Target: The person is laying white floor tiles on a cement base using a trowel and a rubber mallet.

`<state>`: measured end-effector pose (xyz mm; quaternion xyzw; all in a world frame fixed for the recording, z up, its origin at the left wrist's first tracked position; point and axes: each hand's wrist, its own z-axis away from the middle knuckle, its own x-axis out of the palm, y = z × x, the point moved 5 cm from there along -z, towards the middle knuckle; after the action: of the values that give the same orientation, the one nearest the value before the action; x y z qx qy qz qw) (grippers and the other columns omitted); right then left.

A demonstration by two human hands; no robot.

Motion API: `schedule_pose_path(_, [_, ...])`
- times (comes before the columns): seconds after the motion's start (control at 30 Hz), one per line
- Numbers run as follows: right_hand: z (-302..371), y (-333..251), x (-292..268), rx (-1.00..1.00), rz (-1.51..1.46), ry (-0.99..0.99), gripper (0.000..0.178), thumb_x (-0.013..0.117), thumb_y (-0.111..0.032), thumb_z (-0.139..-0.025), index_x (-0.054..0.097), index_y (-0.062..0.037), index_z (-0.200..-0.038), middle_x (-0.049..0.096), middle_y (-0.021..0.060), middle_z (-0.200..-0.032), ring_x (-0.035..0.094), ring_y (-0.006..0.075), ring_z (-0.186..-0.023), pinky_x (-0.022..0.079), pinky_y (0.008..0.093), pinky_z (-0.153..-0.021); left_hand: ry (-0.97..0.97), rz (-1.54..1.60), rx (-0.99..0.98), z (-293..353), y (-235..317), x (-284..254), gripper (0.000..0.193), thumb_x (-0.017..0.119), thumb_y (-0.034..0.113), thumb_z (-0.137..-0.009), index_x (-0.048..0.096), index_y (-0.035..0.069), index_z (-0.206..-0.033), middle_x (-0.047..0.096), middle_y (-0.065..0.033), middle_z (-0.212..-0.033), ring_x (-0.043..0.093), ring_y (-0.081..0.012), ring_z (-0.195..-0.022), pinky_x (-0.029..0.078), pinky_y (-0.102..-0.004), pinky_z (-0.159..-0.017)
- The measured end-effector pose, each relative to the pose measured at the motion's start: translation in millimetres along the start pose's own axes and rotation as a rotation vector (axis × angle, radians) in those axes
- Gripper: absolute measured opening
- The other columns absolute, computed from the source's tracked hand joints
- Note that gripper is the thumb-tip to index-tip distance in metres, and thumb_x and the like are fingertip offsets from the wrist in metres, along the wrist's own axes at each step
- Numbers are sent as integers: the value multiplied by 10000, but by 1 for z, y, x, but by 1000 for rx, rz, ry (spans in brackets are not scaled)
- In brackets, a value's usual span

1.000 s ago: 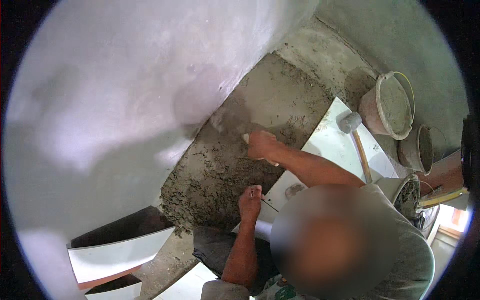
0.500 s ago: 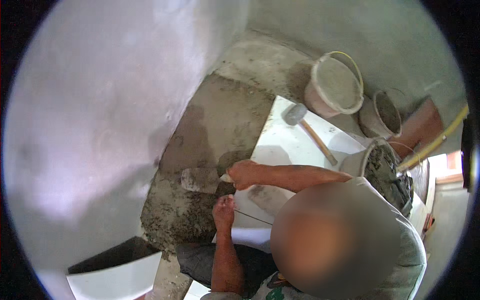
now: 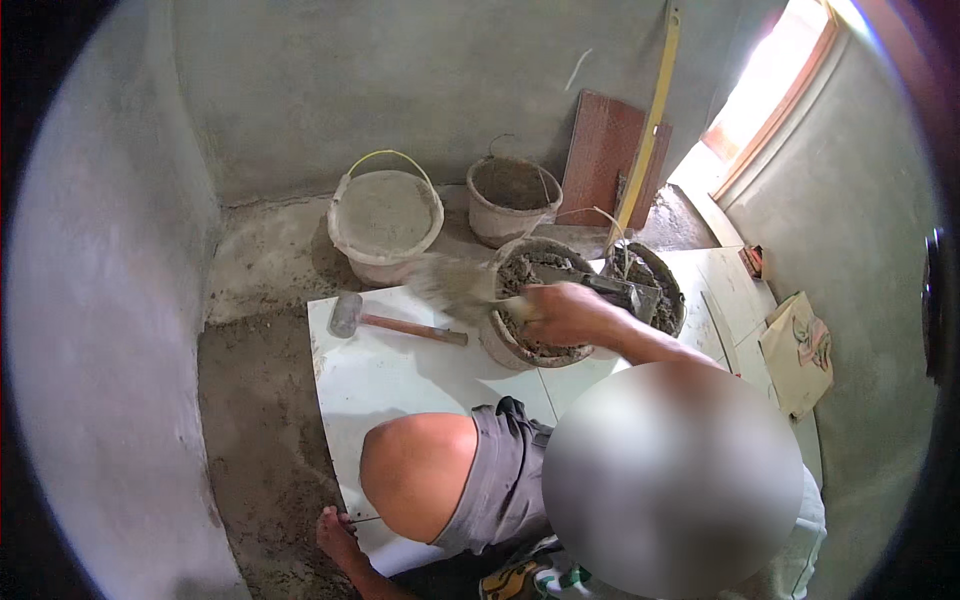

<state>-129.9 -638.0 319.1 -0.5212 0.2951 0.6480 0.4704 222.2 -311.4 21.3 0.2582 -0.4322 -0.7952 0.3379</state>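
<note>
My right hand (image 3: 568, 314) grips the handle of a trowel, its motion-blurred blade (image 3: 450, 285) reaching left past the rim of a mortar bucket (image 3: 508, 340). Dark lumpy mortar (image 3: 520, 275) fills much of this bucket. Low on the left, my left hand (image 3: 338, 535) is at the edge of the white floor tiles (image 3: 345, 440), beside the grey mortar bed (image 3: 255, 400). Its fingers look slightly apart, with nothing visible in them. A mallet (image 3: 400, 325) with a grey head and wooden handle lies on the tiles, left of the bucket.
Behind stand a bucket of grey slurry (image 3: 340, 225) and a smaller bucket (image 3: 490, 225). Another mortar bucket (image 3: 680, 310) adjoins the nearer one. A yellow level (image 3: 650, 130) leans by reddish-brown boards (image 3: 600, 145). A beige bag (image 3: 797, 355) lies by the right wall.
The view has swung right. My right hand and trowel have moved from the mortar bed to the bucket. My left hand has stayed near the tile edge.
</note>
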Motion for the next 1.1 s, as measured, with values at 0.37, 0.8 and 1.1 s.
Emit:
schedule_pose_path(0.37, [73,61,-17,437,387,-97,361,549,-175,-780,531,64,-1049,648,195,-941,640,327,-904,510,399,-781,67,-60,-17,12,8,7,291,527,329,-877,616,52,-889,561,-18,-639,465,-102,-477,343,-253,-407])
schedule_pose_path(0.8, [6,42,9,192,702,-167,237,568,-186,-792,684,-46,-944,666,127,-982,658,247,-914,539,359,-720,150,38,-133,20,7,-20,299,544,329,-872,626,48,-931,576,-25,-678,479,-110,-526,370,-260,-489])
schedule_pose_path(1.1, [20,31,55,220,379,-197,246,611,-163,-689,684,3,-856,666,187,-897,668,286,-839,544,381,-684,175,102,47,7,-14,-41,338,555,347,-871,623,20,-920,584,-36,-692,479,-117,-562,378,-292,-523])
